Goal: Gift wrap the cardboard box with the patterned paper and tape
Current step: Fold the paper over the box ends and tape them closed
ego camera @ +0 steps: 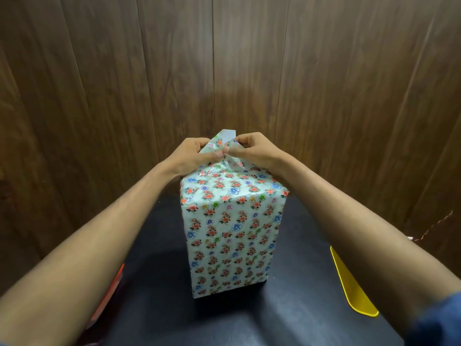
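From the head camera, the box (230, 236) stands on its end on a dark table (299, 283). Its long side runs up and down, so it is tall, not flat. It sits near the middle of the table, a bit turned, with 1 upright edge facing the person. Flowery paper (227, 248) covers every side that shows, so no bare cardboard can be seen.

At the far top edge of the box, a loose flap (225, 141) of the paper sticks up. Its tip folds over and shows the white back of the paper.

The left hand (192, 156) has its fingers curled, and it pinches the flap from the left side. The right hand (252, 151) has its fingers curled too, and it pinches the same flap from the right side. The 2 thumbs meet in the middle, touching or nearly so. Both hands hold only the paper.

The box is right under both hands and closer to the person than the hands are. Both arms reach out over the table, 1 on each side of the box.

A yellow thing (349, 288) lies flat on the table to the right, well apart from the box. A red thing (109, 298) peeks out at the left edge of the table, partly hidden by the left arm. A brown wooden wall (224, 71) stands behind the table.
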